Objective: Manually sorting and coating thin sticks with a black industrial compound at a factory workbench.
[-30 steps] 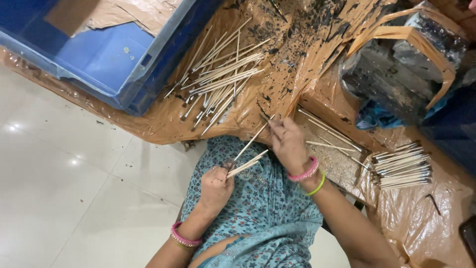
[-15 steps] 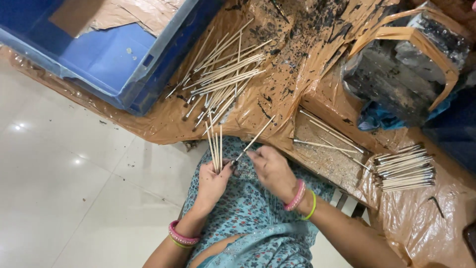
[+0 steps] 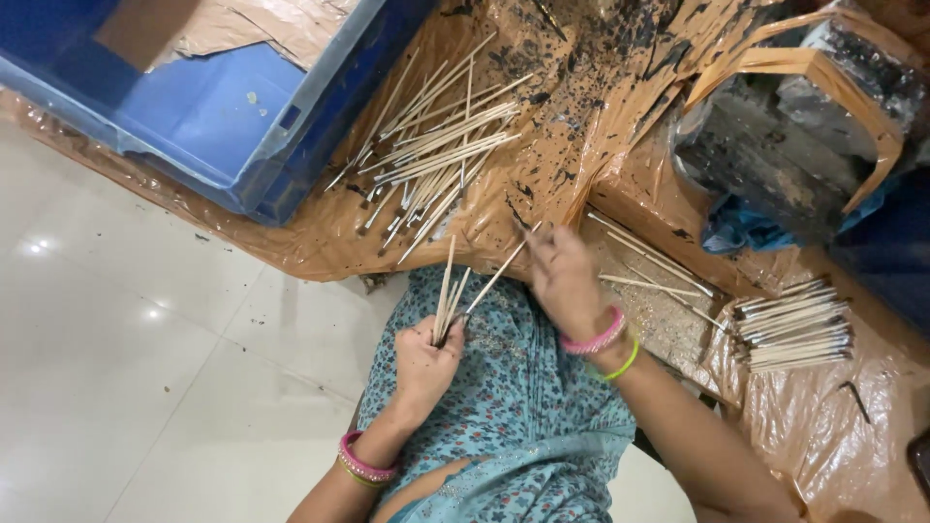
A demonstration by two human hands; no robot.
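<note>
My left hand [image 3: 426,361] is closed around a small bundle of thin bamboo sticks [image 3: 446,295] that stand up from the fist, over my blue patterned lap. My right hand [image 3: 562,276] pinches one single stick [image 3: 504,268] whose lower end reaches toward the bundle. A loose pile of sticks with dark tips [image 3: 436,165] lies on the brown plastic sheet [image 3: 581,126] just ahead. A neat stack of sticks [image 3: 792,324] lies to my right.
A blue plastic crate [image 3: 223,116] holding brown paper stands at the upper left. A bag of dark paste [image 3: 775,145] in brown wrapping sits at the upper right. A wooden board [image 3: 659,300] with a few sticks lies beside my right wrist. White tiled floor [image 3: 126,368] spreads at left.
My left hand gathered the sticks upright into a bundle and drew back toward my lap. My right hand moved up and right, taking a single stick.
</note>
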